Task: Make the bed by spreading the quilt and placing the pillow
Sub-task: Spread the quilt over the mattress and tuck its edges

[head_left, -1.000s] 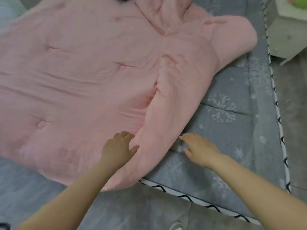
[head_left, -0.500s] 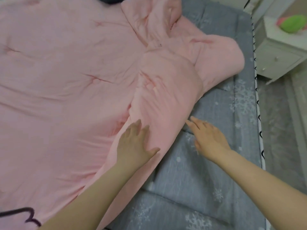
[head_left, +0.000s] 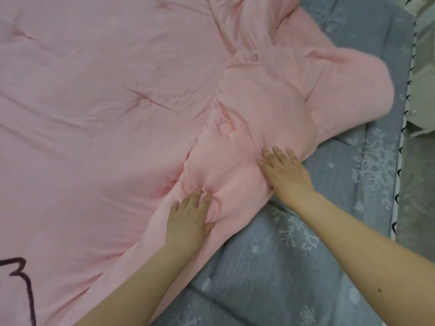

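A pink quilt (head_left: 98,128) covers most of the bed, flat on the left and bunched into a thick folded ridge on its right side. My left hand (head_left: 189,217) presses on the lower part of that ridge, fingers dug into the fabric and pinching a small fold. My right hand (head_left: 283,171) lies at the ridge's right edge, fingers spread and touching the quilt where it meets the grey snowflake sheet (head_left: 294,267). I cannot tell whether it grips the edge. No pillow is in view.
The mattress edge with white and black trim (head_left: 400,175) runs down the right side, the floor beyond it. A dark drawn outline (head_left: 26,288) marks the quilt at bottom left. A pale piece of furniture (head_left: 423,97) stands at the far right.
Both hands have moved up along the folded ridge. My right hand went from the grey sheet onto the quilt's edge. My left hand now digs its fingers into the fabric.
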Available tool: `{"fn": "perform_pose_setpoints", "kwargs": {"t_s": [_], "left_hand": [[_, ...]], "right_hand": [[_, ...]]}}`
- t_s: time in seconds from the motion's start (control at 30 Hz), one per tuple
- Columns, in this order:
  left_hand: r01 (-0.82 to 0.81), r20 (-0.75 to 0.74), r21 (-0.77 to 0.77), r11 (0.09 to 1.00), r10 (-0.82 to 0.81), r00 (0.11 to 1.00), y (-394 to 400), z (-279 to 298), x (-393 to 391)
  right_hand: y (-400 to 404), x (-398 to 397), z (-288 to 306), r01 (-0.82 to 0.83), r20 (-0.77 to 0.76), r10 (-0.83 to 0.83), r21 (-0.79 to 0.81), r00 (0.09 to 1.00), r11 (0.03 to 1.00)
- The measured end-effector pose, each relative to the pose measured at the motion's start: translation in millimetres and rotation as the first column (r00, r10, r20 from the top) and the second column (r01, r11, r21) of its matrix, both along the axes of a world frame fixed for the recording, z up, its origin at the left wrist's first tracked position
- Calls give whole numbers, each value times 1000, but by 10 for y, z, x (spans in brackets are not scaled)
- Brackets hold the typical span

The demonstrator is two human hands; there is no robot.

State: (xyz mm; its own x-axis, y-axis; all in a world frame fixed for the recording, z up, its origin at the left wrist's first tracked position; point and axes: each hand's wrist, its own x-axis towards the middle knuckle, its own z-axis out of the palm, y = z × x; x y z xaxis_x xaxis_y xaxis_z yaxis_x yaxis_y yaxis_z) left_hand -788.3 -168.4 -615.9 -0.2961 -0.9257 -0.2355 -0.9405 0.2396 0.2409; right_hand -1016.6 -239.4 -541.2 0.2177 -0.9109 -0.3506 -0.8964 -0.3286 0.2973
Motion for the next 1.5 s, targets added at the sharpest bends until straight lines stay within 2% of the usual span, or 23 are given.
{"fn": "perform_pose_setpoints", "kwargs": {"t_s": [0.2,0.33,0.4,0.47,0.53,0.63,0.7,0.77,0.83,0.93,1.1,1.3,1.43,1.5], "left_hand": [[17,1,-132,991,-17,1000,138,-27,-120],[48,-10,-122,991,-49,999,409,15,-267],[87,9,-148,985,-86,996,642,69,-418],[120,8,-143,982,-120,993,839,120,-573],[130,7,-95,987,-130,991,998,173,-704],[136,-1,-51,989,-136,991,1323,259,-875],[113,-6,-33,993,-114,994,1493,341,-936],[54,-15,35,998,-53,998,1608,428,-984],[17,49,89,996,-22,999,1724,492,-1006],[30,113,113,993,-43,993,2055,567,-1012],[30,33,81,996,-33,999,2798,615,-939],[-14,-95,4,1000,14,995,3869,629,-801],[40,-72,-92,995,-47,996,4410,704,-650],[35,-68,-95,995,-42,997,4613,667,-581]], "right_hand": [[148,-238,-151,-7,142,10,-18,990,1000],[529,-607,-19,-9,195,5,16,981,1000],[784,-911,15,-101,184,106,-39,977,994],[1005,-1209,6,-144,201,167,-124,965,982],[1237,-1455,0,-160,232,189,-138,954,977],[1643,-1726,-36,-143,244,149,-44,958,989],[1831,-1815,-55,-123,287,129,-38,949,992],[1960,-1839,-24,-108,361,124,-64,924,992],[2094,-1865,3,-88,420,122,-99,899,991],[2499,-1815,48,-21,419,36,-41,907,999],[3361,-1712,87,39,380,-67,82,923,996],[4603,-1599,17,-22,452,10,21,892,1000],[5195,-1462,-37,-71,453,86,-51,888,996],[5467,-1362,-75,-60,512,42,18,858,998]]}}
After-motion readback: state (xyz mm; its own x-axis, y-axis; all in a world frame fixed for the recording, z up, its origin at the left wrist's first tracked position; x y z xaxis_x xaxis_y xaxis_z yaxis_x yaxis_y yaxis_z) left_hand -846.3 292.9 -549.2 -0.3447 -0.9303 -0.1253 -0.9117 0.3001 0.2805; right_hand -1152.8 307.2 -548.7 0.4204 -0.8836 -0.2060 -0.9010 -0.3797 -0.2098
